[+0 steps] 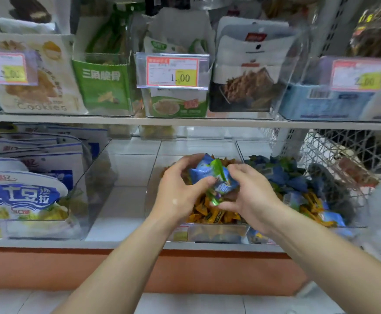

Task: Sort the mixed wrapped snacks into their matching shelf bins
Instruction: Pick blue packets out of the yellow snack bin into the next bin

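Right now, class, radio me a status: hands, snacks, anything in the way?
Left hand and right hand hold blue and green wrapped snacks over orange-snack bin. Mixed bin next right. Nothing blocking either.

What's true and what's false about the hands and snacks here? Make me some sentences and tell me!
1. The left hand and right hand hold blue and green wrapped snacks. True.
2. The clear bin below the hands is full of pink sweets. False: it holds orange-wrapped snacks.
3. The middle price tag reads 1.00. True.
4. The next bin holds only orange snacks. False: the right bin also holds blue snacks.
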Motion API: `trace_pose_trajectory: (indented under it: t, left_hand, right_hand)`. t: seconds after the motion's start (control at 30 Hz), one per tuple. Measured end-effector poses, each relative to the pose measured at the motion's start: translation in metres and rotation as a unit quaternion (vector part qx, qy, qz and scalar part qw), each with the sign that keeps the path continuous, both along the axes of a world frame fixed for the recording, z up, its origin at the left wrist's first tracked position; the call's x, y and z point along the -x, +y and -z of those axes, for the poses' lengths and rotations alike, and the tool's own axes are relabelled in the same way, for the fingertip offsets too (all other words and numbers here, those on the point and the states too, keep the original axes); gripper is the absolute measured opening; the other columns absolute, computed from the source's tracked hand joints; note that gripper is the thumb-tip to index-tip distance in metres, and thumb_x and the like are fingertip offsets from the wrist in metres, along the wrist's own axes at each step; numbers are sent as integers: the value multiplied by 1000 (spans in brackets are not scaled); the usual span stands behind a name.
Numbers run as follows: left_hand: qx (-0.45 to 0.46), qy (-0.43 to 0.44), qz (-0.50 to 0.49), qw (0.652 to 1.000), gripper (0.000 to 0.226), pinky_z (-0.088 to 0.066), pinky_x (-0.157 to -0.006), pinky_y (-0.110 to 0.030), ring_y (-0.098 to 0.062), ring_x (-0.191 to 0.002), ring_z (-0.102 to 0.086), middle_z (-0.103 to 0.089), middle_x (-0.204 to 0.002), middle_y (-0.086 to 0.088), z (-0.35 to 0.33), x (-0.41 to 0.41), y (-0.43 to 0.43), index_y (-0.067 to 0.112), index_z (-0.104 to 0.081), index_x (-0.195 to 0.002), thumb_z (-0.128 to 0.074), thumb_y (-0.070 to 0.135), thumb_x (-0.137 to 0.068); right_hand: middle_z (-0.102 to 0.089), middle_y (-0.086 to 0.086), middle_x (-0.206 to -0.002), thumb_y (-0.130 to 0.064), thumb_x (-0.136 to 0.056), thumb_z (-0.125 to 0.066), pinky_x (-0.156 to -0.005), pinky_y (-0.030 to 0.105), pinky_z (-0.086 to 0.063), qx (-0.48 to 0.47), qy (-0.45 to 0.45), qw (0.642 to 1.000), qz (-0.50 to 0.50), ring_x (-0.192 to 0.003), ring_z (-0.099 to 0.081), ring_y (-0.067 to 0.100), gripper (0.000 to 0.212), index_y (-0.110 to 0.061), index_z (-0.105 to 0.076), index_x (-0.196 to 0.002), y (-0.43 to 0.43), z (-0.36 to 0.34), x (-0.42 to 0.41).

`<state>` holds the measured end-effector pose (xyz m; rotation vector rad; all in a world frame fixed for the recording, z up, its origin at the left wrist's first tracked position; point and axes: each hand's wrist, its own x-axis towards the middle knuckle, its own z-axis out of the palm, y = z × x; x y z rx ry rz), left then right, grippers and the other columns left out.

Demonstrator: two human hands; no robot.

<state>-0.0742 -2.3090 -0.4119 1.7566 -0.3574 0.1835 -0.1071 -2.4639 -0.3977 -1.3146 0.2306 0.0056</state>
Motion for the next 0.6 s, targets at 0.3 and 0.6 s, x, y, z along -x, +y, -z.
trace_pose_trajectory:
  t: [0.3, 0.6]
  left_hand:
    - [-66, -44, -10, 997, 49, -44, -80, -6, 8, -98, -60, -68, -100, 25, 5, 6, -39, 42, -64, -108, -89, 39, -66]
    - [-353, -39, -9, 935, 40, -51, -94, -33, -11, -115, -57, -61, -125, 11, 35, -24, -29, 32, -58, -129, -62, 44, -91]
  right_hand:
    - [-70, 4, -115, -29, -90, -72, -75, 47, -61, 111, -41, 993, 14, -95, -71, 21, 27, -28, -64, -116, -31, 5, 3]
    - [-64, -4, -116, -37, -96, -62, -80, 26, -43, 546, -193, 797, 168, -101, -57, 12, 31, -25, -59, -124, -132, 19, -29]
